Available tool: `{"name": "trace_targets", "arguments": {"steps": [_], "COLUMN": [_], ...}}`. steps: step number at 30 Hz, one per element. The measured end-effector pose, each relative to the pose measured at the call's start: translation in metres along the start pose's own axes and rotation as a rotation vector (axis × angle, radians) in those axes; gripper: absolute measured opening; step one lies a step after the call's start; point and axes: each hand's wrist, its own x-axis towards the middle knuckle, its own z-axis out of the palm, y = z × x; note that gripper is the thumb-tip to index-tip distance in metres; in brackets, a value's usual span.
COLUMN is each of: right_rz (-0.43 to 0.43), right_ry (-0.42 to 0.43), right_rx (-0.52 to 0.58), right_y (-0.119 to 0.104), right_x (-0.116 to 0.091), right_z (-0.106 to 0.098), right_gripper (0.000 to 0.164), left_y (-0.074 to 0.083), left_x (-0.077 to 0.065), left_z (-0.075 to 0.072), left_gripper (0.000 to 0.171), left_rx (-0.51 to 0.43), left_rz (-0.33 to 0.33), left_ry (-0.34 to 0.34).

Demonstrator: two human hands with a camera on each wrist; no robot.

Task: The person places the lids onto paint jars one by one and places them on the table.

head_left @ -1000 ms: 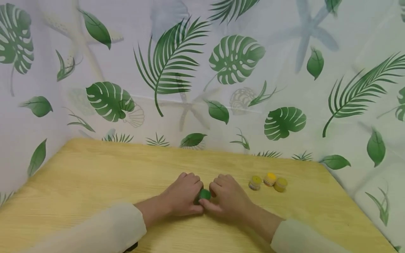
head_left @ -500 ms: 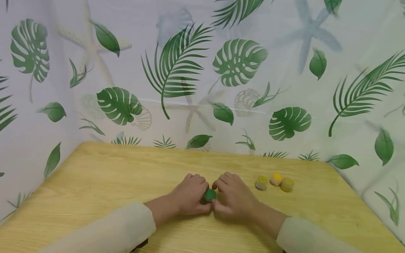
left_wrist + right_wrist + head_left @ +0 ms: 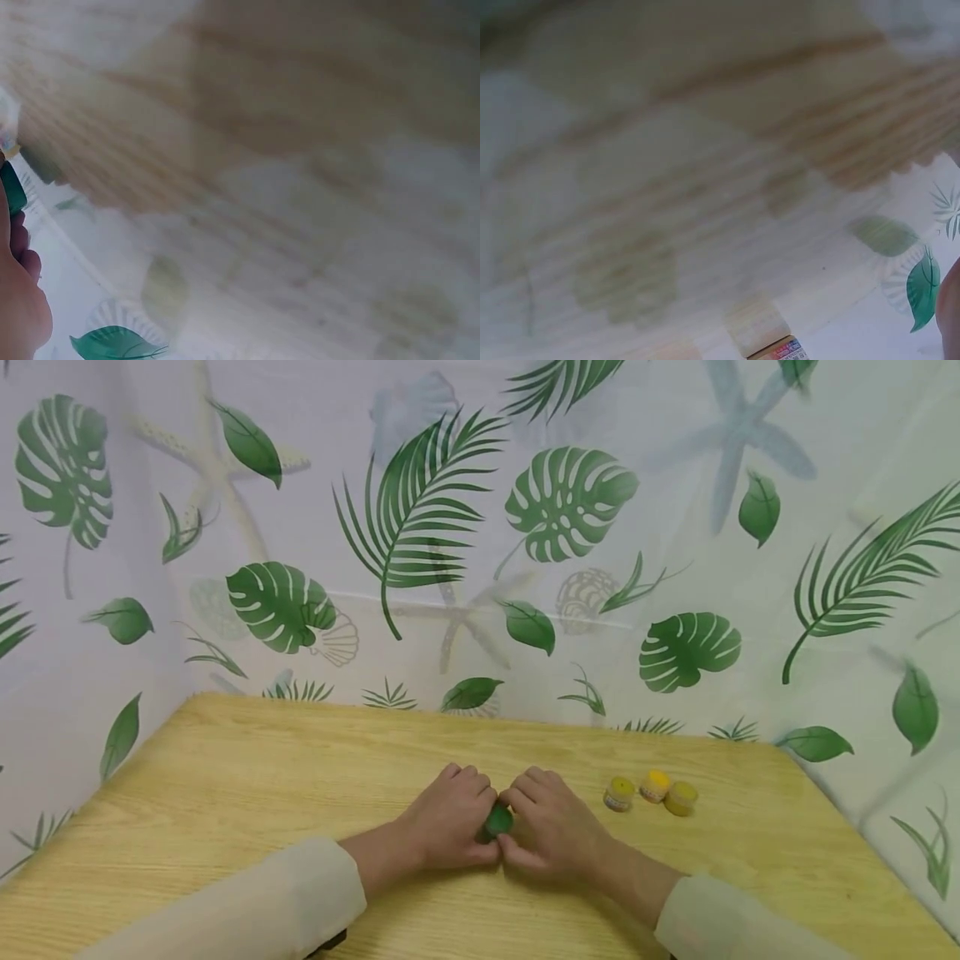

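Near the middle of the table, a small round jar with a green top [image 3: 499,820] sits between both hands in the head view. My left hand [image 3: 452,820] holds it from the left, fingers curled round its far side and thumb on the near side. From the right, my right hand [image 3: 557,827] pinches it between curled forefinger and thumb. The jar's lower part is hidden by the hands. In the left wrist view, only a slice of the green top [image 3: 13,187] and part of the left hand [image 3: 22,300] show at the left edge.
To the right of the hands, two jars with olive-yellow tops [image 3: 619,793] [image 3: 681,797] and one with a bright yellow top [image 3: 655,785] stand close together. The wooden table [image 3: 300,752] meets a leaf-patterned cloth [image 3: 450,610] at its back and sides.
The right forefinger and thumb stood slightly off the green top half a second ago and now close on it. The left hand keeps its hold. The view has shifted slightly.
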Motion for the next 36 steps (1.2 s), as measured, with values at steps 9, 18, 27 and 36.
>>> {"name": "trace_targets", "arguments": {"steps": [9, 18, 27, 36], "right_rz": [-0.011, 0.013, 0.035, 0.169], "right_ry": [-0.004, 0.016, -0.01, -0.032], "right_rx": [-0.067, -0.107, -0.084, 0.018], "right_y": [-0.0035, -0.0047, -0.0061, -0.0069], "right_x": [0.0046, 0.0032, -0.0008, 0.0006], "right_z": [-0.0026, -0.0012, 0.0004, -0.0041], "right_gripper": [0.029, 0.03, 0.032, 0.052], "left_y": [0.0018, 0.0049, 0.0088, 0.0087], "left_x": [0.0001, 0.0011, 0.0009, 0.0014], "left_z": [0.0003, 0.0011, 0.0042, 0.0031], "left_gripper": [0.033, 0.035, 0.042, 0.043], "left_rx": [0.049, 0.083, 0.092, 0.075], "left_rz": [0.012, 0.024, 0.054, 0.03], "left_ry": [0.032, 0.055, 0.028, 0.017]}}
